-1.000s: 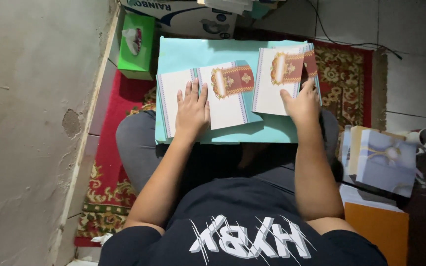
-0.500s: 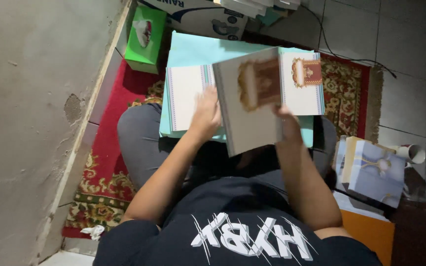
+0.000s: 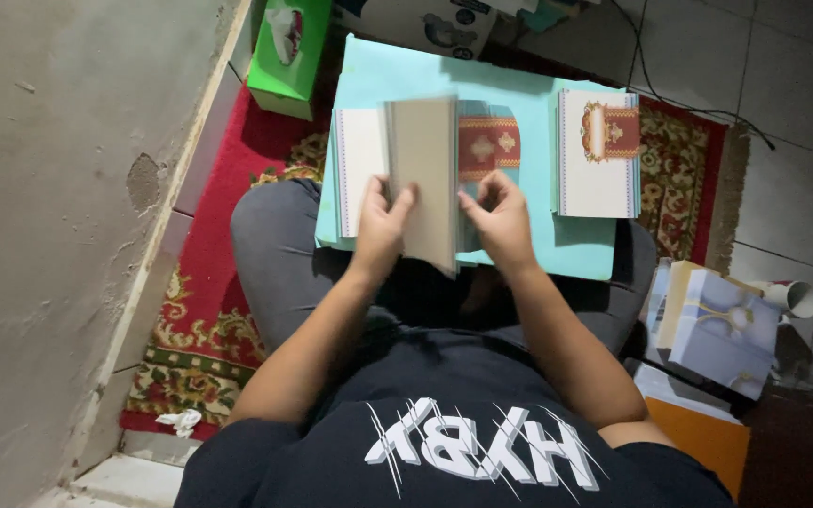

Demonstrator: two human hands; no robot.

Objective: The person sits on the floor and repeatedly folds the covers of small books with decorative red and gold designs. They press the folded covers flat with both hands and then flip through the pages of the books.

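Turquoise board [image 3: 482, 80] lies across the seated person's lap, and over its near edge both hands hold a folded white card [image 3: 422, 179]. Left hand [image 3: 383, 226] pinches the raised flap; right hand [image 3: 496, 221] curls fingers on the red-printed side. Another card [image 3: 599, 155] lies on the board's right part.

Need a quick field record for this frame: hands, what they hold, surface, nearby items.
left hand: grips the near edge of a raised, blurred card
right hand: fingers pinched at the card's right side
surface: turquoise board across the lap
on board: white cards under the left hand; card with red ornament lying apart at right
nearby: green tissue box, red patterned rug, pale blue boxes
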